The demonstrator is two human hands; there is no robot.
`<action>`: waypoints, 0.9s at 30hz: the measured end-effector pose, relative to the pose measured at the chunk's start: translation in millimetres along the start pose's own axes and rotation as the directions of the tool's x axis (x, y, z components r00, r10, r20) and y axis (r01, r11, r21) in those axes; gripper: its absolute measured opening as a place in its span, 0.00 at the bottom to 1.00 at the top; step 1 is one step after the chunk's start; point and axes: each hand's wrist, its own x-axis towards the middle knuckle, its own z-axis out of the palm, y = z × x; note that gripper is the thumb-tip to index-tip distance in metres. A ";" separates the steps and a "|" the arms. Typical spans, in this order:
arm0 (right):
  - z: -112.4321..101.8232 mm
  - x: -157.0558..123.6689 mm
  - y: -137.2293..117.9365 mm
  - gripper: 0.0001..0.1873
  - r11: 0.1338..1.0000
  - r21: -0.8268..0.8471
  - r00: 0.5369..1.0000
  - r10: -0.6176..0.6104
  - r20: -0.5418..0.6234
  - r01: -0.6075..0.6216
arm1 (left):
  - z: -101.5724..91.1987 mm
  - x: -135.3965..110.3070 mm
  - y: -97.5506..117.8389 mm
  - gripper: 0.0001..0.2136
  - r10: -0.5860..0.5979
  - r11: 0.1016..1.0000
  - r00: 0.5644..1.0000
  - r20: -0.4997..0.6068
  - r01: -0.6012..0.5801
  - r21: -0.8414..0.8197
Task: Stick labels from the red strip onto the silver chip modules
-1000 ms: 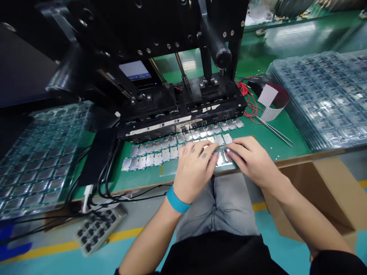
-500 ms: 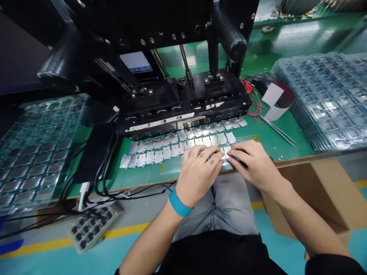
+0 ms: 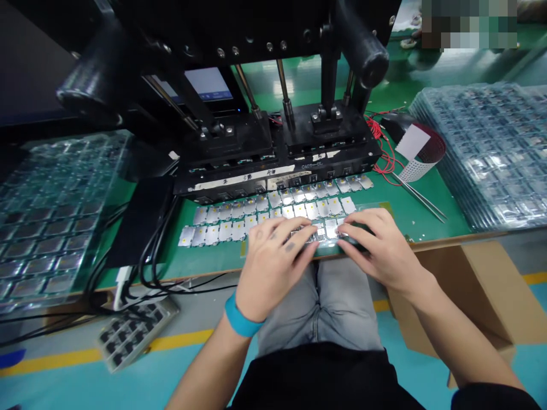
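Note:
My left hand point(image 3: 273, 250), with a blue wristband point(image 3: 243, 316), is curled over the near row of small circuit boards. Its thumb and forefinger are at the edges of a board point(image 3: 320, 232); the other fingers hide the boards beneath them. Close by on the right, my right hand point(image 3: 378, 242) has its thumb and forefinger bent around the edge of another board, mostly hidden. A silver-topped board point(image 3: 331, 228) lies between the two hands. Behind them run rows of silver circuit boards point(image 3: 225, 230) with small yellow dots, on the green mat point(image 3: 205, 259).
A black test fixture point(image 3: 282, 162) with handles stands behind the boards. Stacked clear trays point(image 3: 491, 159) are at right, more trays point(image 3: 55, 228) at left. Tweezers point(image 3: 421, 196), red wires point(image 3: 387, 154) and black cables point(image 3: 158, 250) lie about. An open cardboard box point(image 3: 465, 296) sits below the right edge.
My left hand has moved left, away from my right hand, uncovering boards between them. My right hand has stayed almost in place. The view has shifted slightly.

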 end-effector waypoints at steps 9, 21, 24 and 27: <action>15.8 12.2 -7.1 0.11 0.997 0.027 0.977 -0.080 0.200 0.076 | 4.3 -20.4 -19.5 0.11 0.009 1.000 0.991 0.133 -0.008 -0.008; 16.5 27.7 -15.9 0.11 0.999 -0.008 0.999 0.053 -0.006 -0.053 | 7.2 -9.4 -18.0 0.06 -0.045 0.997 0.997 -0.069 0.040 -0.062; 21.4 33.5 -15.1 0.11 0.996 -0.045 0.997 0.079 0.016 -0.078 | 10.0 -3.6 -18.8 0.06 -0.076 0.996 0.995 -0.066 0.074 -0.043; 28.7 32.4 -12.3 0.10 0.992 -0.049 0.992 0.117 0.055 -0.115 | 12.4 0.5 -20.5 0.07 -0.074 0.997 0.996 -0.047 0.074 -0.001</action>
